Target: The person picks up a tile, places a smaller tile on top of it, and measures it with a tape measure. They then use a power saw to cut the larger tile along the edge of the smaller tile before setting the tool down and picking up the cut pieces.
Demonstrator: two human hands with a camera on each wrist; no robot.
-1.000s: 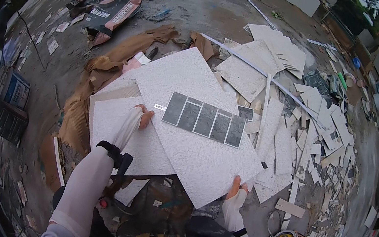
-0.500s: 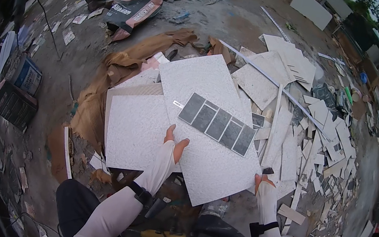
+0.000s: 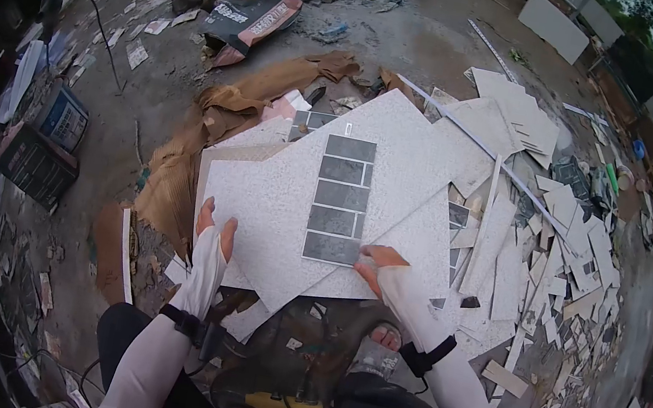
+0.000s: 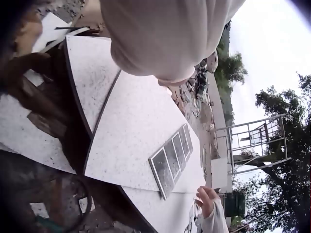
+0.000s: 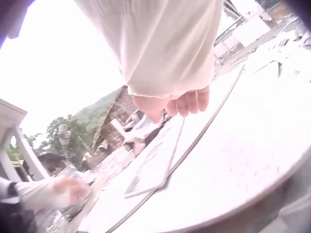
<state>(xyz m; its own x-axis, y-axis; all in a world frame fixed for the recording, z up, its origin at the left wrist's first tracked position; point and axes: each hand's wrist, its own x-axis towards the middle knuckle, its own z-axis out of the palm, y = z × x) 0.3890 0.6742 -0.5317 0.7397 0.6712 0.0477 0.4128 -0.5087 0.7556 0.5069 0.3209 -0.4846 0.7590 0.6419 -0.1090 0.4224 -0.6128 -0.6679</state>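
Note:
A large white textured tile [image 3: 268,220] lies askew over other white tiles in the head view. On it is a grey brick-pattern strip [image 3: 340,198], running lengthwise away from me, with a small white label [image 3: 348,129] beyond its far end. My left hand [image 3: 214,231] is at the tile's left side, fingers extended and thumb spread apart. Close by the strip's near right corner, my right hand [image 3: 381,266] has its thumb and fingers apart. The right wrist view shows its fingers [image 5: 192,103] pointing down over the tiles. The sleeve mostly hides my left hand in the left wrist view.
Broken tile pieces [image 3: 567,251] and a long straight bar [image 3: 510,178] lie to the right. Brown cardboard [image 3: 174,171] borders the stack's left. A yellow tool [image 3: 282,405] lies between my legs; a printed bag [image 3: 249,21] lies farther back.
The large tile and its grey strip have turned clockwise, the strip going from sideways to lengthwise. My left hand went rightward, then back left; my right hand has moved in toward the strip.

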